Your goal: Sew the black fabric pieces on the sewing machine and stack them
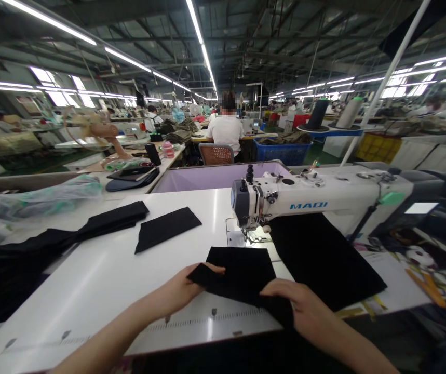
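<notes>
A black fabric piece (242,267) is held between both hands, just in front of the sewing machine (300,192). My left hand (193,280) pinches its left corner, thumb on top. At the right edge, my right hand (291,301) grips the same cloth, and a dark end hangs below the fingers. The cloth's far edge lies short of the needle area and presser foot (252,236). A larger black fabric panel (324,259) lies under the machine arm, to the right. Left of the held cloth, a smaller black fabric piece (168,227) rests flat on the white table (102,280).
Folded black fabric (113,221) trails off the table's left side. Orange-handled scissors (427,288) lie at the right. Thread cones (318,114) stand on a stand behind the machine. A lilac bin (207,176) borders the table's far edge. A person in white (226,130) sits ahead.
</notes>
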Demonstrator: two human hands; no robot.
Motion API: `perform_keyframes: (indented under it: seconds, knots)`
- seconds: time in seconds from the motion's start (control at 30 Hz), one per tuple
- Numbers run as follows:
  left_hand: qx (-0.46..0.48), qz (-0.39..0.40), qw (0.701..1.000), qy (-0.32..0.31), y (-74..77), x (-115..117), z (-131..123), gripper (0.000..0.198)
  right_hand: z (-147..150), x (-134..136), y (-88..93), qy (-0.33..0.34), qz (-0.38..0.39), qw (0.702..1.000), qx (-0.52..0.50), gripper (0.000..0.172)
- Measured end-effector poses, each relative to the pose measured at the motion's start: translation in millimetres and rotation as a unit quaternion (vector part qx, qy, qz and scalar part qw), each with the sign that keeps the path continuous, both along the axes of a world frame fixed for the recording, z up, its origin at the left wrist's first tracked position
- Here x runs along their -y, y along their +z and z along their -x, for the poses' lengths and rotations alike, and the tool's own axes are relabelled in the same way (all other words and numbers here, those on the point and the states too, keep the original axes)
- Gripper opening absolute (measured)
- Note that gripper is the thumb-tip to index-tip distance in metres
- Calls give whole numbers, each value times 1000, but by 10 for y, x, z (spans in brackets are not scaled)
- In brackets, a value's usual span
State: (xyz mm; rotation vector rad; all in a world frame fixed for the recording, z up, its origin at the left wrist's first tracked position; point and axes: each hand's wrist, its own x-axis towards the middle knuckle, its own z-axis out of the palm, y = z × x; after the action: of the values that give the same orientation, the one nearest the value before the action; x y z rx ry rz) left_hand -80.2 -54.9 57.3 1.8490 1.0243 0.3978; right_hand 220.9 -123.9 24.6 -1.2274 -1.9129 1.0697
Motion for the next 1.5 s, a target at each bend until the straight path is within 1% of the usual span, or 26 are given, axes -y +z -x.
perform_keyframes:
  seconds: [0.03, 0.07, 0.13, 0.17, 0.2, 0.23, 0.27, 0.33, 0.37, 0.4, 0.43, 0.57, 0.8, 1.0, 1.17, 1.23, 1.33, 1.4, 1.5]
  knots:
    - [8, 28, 999, 35, -22, -20, -35, 30, 49, -75, -26, -45, 38, 997, -43, 31]
    - [6, 51, 996, 69, -47, -38, -70, 28, 97, -145, -67, -94, 70, 990, -83, 42]
    - [-18, 85, 989, 122, -92, -63, -131, 28, 185, -251, -175, -188, 108, 966, -142, 74]
    - [-33, 87, 986, 141, -110, -70, -155, 31, 221, -283, -225, -222, 116, 956, -154, 84]
    - [-47, 77, 983, 157, -123, -75, -175, 35, 251, -300, -265, -244, 117, 950, -155, 89]
    - [-59, 58, 981, 174, -133, -78, -191, 39, 273, -306, -290, -259, 110, 949, -145, 87]
    - [-68, 38, 979, 187, -141, -80, -203, 42, 288, -306, -300, -268, 97, 950, -124, 78]
    - [-77, 5, 976, 205, -155, -84, -218, 43, 299, -302, -283, -268, 65, 959, -68, 51]
    - [-76, -4, 975, 210, -162, -84, -222, 42, 299, -304, -264, -264, 50, 962, -43, 40]
    - [-73, -8, 974, 213, -169, -82, -225, 41, 298, -309, -245, -261, 39, 964, -21, 33]
    - [-71, -10, 974, 216, -176, -78, -226, 40, 298, -318, -227, -257, 33, 966, -5, 30]
    - [-73, -14, 973, 220, -190, -53, -223, 36, 309, -360, -204, -248, 31, 968, 14, 29]
    - [-95, -28, 972, 211, -198, -77, -246, 35, 312, -359, -240, -268, 28, 963, 29, 26]
    - [-99, -24, 972, 211, -190, -75, -266, 31, 308, -366, -249, -270, 35, 961, 41, 28]
    - [-116, -30, 973, 199, -173, -91, -282, 27, 319, -405, -175, -259, 50, 961, 78, 27]
    - [-136, -37, 968, 207, -161, -127, -287, 25, 321, -402, -119, -249, 45, 960, 120, 27]
    - [-186, -81, 948, 244, -166, -207, -282, 24, 315, -359, -70, -236, 19, 950, 202, 29]
    - [-212, -107, 936, 260, -194, -260, -267, 24, 304, -322, -92, -236, -4, 945, 228, 29]
    - [-218, -110, 933, 264, -253, -306, -235, 24, 279, -292, -186, -243, -27, 941, 236, 28]
